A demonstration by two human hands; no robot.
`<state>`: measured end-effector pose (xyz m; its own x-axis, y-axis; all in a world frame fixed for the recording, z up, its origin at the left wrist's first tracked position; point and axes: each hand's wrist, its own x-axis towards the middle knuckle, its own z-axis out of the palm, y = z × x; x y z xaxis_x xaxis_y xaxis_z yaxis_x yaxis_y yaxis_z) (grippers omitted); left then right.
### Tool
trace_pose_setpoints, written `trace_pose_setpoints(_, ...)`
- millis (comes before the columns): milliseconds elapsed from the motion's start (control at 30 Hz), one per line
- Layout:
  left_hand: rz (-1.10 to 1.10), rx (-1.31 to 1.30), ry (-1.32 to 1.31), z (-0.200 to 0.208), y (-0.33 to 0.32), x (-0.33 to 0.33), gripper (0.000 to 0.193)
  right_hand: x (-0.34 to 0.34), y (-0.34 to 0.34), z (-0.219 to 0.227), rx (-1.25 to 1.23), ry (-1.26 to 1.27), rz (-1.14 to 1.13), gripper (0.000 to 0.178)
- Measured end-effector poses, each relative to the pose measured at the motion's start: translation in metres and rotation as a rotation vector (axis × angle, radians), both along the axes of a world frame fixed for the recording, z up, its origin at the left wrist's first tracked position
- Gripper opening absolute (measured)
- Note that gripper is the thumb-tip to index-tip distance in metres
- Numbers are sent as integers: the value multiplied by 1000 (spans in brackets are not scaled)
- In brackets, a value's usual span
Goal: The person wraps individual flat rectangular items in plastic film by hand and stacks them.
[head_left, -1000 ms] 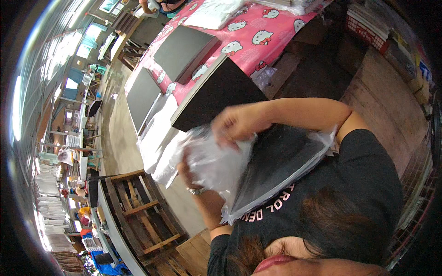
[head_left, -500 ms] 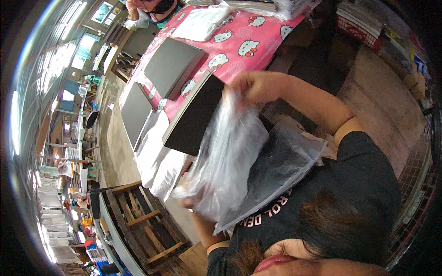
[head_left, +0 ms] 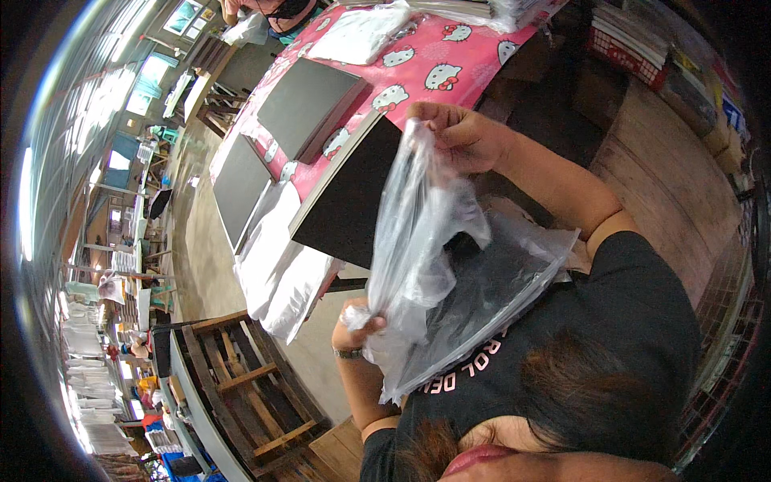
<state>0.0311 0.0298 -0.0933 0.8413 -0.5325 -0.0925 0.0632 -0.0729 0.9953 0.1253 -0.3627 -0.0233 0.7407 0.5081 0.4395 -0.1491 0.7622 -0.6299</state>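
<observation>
Holding a clear plastic bag (head_left: 405, 233) pulled taut at a slant in front of the body, near the table (head_left: 416, 83). Pinching its upper end in the right hand (head_left: 466, 140), with thumb and fingers together on the gathered film. Gripping its lower end in the left hand (head_left: 361, 317), with fingers clamped on a bunched corner. Judging by its creases, only partly handled: drawn out long, but not yet spread flat, and with no contents to be seen. Cannot tell where its mouth lies.

Overlapping a second clear sheet (head_left: 502, 301), laid across the front of the black shirt (head_left: 634, 321) and seemingly free of both hands. Just beyond, facing a black box (head_left: 345, 193), partly hidden by the bag and bare on the sides in view; cannot tell whether touching it. Farther out, facing two grey boxes (head_left: 309, 104), likewise with no plastic visible around them. Beside these, at the table's left edge, facing white packets (head_left: 277, 269); cannot tell how far wrapped. At the far end, opposite a co-worker (head_left: 293, 14) with a white bag (head_left: 247, 30).
</observation>
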Motion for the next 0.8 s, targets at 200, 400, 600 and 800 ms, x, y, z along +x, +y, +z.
trace_pose_setpoints(200,476,-636,-41,11,17,40,50,23,-8,1,-389,-26,-91,47)
trace_pose_setpoints(400,983,120,-518,39,-57,77,36,38,30,-37,-1123,-742,-1276,52)
trace_pose_setpoints(600,740,294,-446,43,-72,26,64,6,19,-34,-1127,-802,-1411,60)
trace_pose_setpoints(800,795,294,-433,54,-60,45,61,17,29,-22,-1250,-801,-1337,46)
